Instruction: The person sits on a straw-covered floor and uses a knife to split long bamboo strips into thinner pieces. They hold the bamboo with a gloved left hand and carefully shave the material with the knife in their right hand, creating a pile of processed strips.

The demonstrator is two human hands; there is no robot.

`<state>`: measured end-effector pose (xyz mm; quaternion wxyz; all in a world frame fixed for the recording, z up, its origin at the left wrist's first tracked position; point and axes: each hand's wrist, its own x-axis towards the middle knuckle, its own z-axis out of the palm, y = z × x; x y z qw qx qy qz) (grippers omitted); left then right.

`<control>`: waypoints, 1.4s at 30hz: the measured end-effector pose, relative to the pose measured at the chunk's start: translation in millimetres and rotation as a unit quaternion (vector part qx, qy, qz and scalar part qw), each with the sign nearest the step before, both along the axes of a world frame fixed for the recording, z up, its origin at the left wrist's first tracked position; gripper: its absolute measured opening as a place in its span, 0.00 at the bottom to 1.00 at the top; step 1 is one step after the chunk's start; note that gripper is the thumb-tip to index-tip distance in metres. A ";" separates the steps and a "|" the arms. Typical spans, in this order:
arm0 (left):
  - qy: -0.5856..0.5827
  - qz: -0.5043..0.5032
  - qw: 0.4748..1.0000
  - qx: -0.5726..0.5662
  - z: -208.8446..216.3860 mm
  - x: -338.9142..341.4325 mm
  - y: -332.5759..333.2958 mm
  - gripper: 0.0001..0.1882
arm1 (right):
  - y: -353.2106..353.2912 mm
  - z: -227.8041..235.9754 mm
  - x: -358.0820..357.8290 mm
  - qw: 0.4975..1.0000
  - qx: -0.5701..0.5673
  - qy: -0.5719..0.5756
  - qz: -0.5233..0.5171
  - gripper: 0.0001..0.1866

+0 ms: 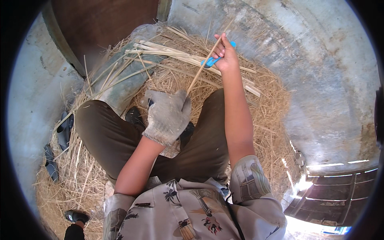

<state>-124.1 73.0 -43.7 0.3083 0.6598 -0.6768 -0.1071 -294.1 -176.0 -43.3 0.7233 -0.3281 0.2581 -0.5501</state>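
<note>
A thin bamboo strip (pixel 202 70) slants up and to the right between my hands. My left hand (pixel 168 116), in a dusty grey work glove, is closed round its lower end in front of my knees. Farther out, my bare right hand (pixel 227 56) has its fingers curled against the strip's upper part. The same hand grips a bright blue object (pixel 210 62) that looks like a handle; it shows on both sides of the fist, and the rest of it is hidden. Behind the right hand lies a bundle of pale split bamboo strips (pixel 176 51).
Straw-like shavings (pixel 268 120) cover the floor round my crossed legs. A greenish-grey rounded block (pixel 124 86) supports some strips. Dark slippers (pixel 51 163) lie at left, and another person's shod foot (pixel 77 216) is at lower left. Concrete walls (pixel 320 80) curve round the spot.
</note>
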 end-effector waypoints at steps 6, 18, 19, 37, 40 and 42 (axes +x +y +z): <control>-0.038 -0.026 0.999 -0.003 -13.5 -5.1 0.0 0.17 | -6.0 -3.3 -6.3 0.998 0.018 0.024 -0.058 0.17; 0.291 -0.058 0.943 0.151 0.0 2.0 -7.0 0.19 | -13.9 -11.6 -12.8 0.994 0.013 0.059 -0.093 0.21; 0.283 -0.052 0.948 0.135 2.3 2.1 -7.3 0.19 | -14.7 -14.2 -11.2 0.967 -0.018 0.200 -0.156 0.22; 0.200 0.001 0.979 0.047 11.9 8.9 0.0 0.15 | 22.9 -11.5 33.0 0.550 -0.349 0.702 -0.287 0.16; 0.145 -0.010 0.989 0.011 14.7 -0.9 11.4 0.14 | 14.6 -0.3 22.8 0.573 -0.231 0.730 -0.292 0.19; 0.120 -0.028 0.991 -0.053 8.7 -8.8 19.1 0.13 | 6.3 8.7 4.6 0.595 -0.147 0.732 -0.299 0.20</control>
